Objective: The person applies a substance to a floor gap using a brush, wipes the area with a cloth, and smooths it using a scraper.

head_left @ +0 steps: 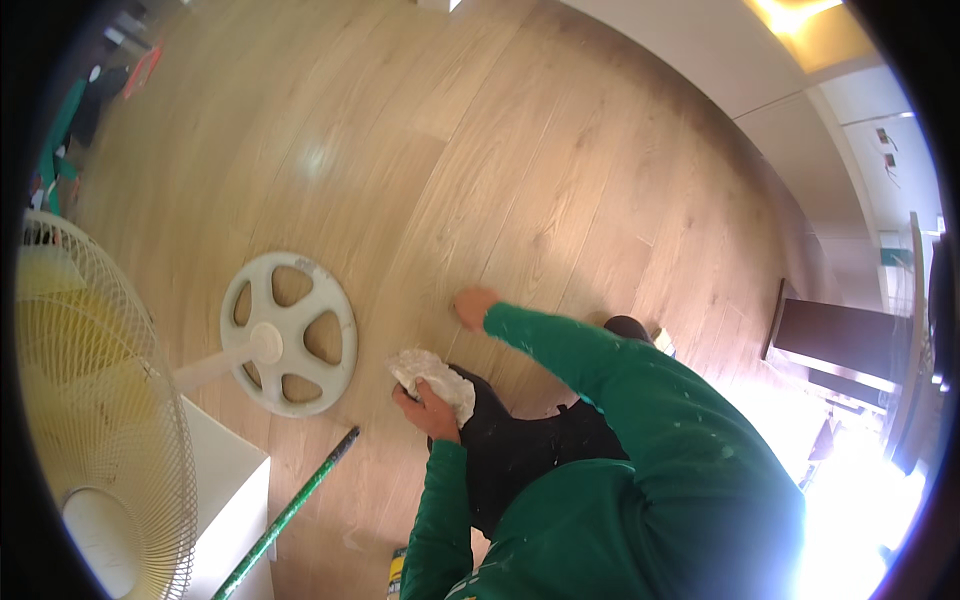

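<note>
My left hand (430, 412) rests by my dark-trousered knee, its fingers closed on a crumpled white rag (455, 388). The rag spreads over the knee, its edge hanging past the fingers. Stretched forward across my body, my right arm in its green sleeve brings my right hand (474, 308) low over the wood-look floor (430, 230). The right fingers are curled under and blurred, so whether they hold anything is hidden. I cannot tell if that hand touches the boards.
A fan with a wire cage (110, 400) and a round spoked base (340, 330) stands left. Near it are a green pole (290, 510) and a white box (230, 500). Pale cabinets (800, 150) line the right. A dark brown panel (835, 335) stands by the bright light.
</note>
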The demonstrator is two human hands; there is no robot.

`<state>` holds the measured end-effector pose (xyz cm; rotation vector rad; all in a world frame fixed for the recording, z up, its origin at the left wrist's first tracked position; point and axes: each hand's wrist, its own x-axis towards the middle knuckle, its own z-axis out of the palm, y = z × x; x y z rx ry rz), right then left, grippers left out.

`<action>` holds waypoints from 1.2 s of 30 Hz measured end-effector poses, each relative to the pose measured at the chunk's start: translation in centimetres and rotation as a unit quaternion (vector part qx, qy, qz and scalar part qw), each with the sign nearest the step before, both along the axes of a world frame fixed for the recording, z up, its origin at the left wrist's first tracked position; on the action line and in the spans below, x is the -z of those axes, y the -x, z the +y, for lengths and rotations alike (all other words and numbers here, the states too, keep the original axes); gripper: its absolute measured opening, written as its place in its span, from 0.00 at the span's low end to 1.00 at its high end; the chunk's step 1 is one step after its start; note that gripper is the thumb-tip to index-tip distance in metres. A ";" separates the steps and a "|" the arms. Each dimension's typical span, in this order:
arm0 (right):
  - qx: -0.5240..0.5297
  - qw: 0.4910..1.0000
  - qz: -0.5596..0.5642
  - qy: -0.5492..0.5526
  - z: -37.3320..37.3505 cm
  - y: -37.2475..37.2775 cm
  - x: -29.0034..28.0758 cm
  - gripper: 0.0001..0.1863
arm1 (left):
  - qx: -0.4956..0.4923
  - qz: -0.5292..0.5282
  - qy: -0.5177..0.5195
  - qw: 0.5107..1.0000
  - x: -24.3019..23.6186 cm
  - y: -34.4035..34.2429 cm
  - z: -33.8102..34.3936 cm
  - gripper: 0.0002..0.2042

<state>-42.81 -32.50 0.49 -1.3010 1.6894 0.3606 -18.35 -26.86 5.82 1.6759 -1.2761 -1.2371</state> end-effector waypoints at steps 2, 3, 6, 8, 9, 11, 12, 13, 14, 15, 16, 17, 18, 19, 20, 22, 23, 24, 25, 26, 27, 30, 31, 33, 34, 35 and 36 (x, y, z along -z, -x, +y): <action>0.132 0.979 0.019 0.155 3.6 -1.9 -2.7 0.22 | 0.001 -0.026 0.024 0.999 -0.3 -0.9 -0.6 0.19; 0.203 0.969 0.010 0.140 5.5 -0.7 -3.3 0.23 | -0.002 0.003 0.021 1.000 -1.7 0.1 -0.4 0.19; 0.356 0.923 0.025 0.147 13.0 3.0 -2.0 0.22 | 0.014 -0.016 0.036 0.999 0.0 0.3 0.2 0.19; 0.390 0.901 0.060 0.180 18.6 4.9 -0.8 0.27 | 0.011 0.029 0.023 0.999 -0.6 0.9 0.3 0.18; 0.402 0.890 0.074 0.203 20.4 5.9 -0.8 0.29 | 0.016 0.024 0.024 0.999 -0.6 0.7 0.1 0.19; 0.409 0.878 0.169 0.185 23.4 7.8 -1.4 0.30 | 0.022 0.023 0.023 0.999 -0.5 0.4 0.4 0.18; 0.463 0.856 0.135 0.187 24.8 9.2 -1.8 0.29 | 0.022 0.029 0.025 0.999 -0.5 0.4 0.7 0.18; 0.518 0.828 0.099 0.191 26.2 10.8 -2.4 0.29 | 0.026 0.034 0.031 0.999 -0.7 0.5 0.9 0.18; 0.568 0.797 0.057 0.198 26.7 12.1 -3.1 0.28 | 0.027 0.028 0.043 0.998 -0.7 0.2 0.7 0.18; 0.618 0.757 0.026 0.211 27.3 13.1 -3.7 0.26 | 0.028 0.021 0.055 0.998 -0.7 -0.1 0.3 0.19; 0.667 0.712 -0.006 0.219 28.0 13.9 -4.3 0.24 | 0.032 0.011 0.064 0.997 -0.5 -0.5 0.1 0.19; 0.686 0.690 -0.026 0.231 29.0 15.1 -4.4 0.22 | 0.034 -0.003 0.081 0.996 -0.3 -0.5 0.0 0.20; 0.704 0.667 -0.044 0.240 30.3 16.5 -4.2 0.20 | 0.037 -0.017 0.096 0.995 0.0 -0.5 -0.1 0.21; 0.711 0.659 -0.036 0.242 31.4 17.7 -3.9 0.20 | 0.042 -0.032 0.108 0.993 0.1 -0.6 0.0 0.22; 0.719 0.651 -0.026 0.243 32.2 18.8 -3.6 0.20 | 0.044 -0.043 0.115 0.991 0.0 -0.6 -0.1 0.22; 0.757 0.601 -0.044 0.252 34.5 20.7 -2.5 0.20 | 0.053 -0.062 0.123 0.989 -0.1 0.1 0.5 0.22; 0.730 0.641 0.006 0.237 37.4 20.4 -1.4 0.21 | 0.043 -0.015 0.073 0.996 -2.0 0.9 2.1 0.22; 0.699 0.679 0.056 0.218 40.4 19.9 -0.4 0.23 | 0.044 0.006 0.055 0.998 -2.1 1.3 3.6 0.23; 0.659 0.717 0.097 0.206 41.8 19.3 0.1 0.24 | 0.037 0.027 0.046 0.998 -2.9 1.5 4.1 0.23; 0.672 0.704 0.147 0.180 44.4 18.8 0.6 0.24 | 0.026 0.056 0.040 0.997 -3.6 2.4 4.2 0.23; 0.680 0.688 0.197 0.158 47.7 18.3 0.9 0.23 | 0.044 0.063 0.058 0.995 -3.5 3.0 4.2 0.24; 0.662 0.695 0.258 0.113 51.9 13.7 0.8 0.20 | 0.077 0.046 0.128 0.988 -3.5 1.1 1.4 0.25; 0.646 0.704 0.288 0.070 53.5 11.9 1.1 0.21 | 0.086 0.036 0.136 0.986 -3.7 1.2 1.4 0.24; 0.639 0.694 0.331 0.017 55.7 8.7 1.2 0.21 | 0.116 0.026 0.134 0.984 -4.5 1.9 2.2 0.22; 0.643 0.693 0.325 0.021 57.1 7.8 1.4 0.22 | 0.141 0.028 0.122 0.982 -5.2 3.1 3.3 0.22; 0.645 0.695 0.317 0.031 57.7 7.8 1.4 0.22 | 0.162 0.032 0.114 0.980 -5.6 4.1 3.7 0.21; 0.647 0.697 0.308 0.040 58.2 7.9 1.6 0.23 | 0.178 0.014 0.124 0.976 -5.7 5.0 4.0 0.21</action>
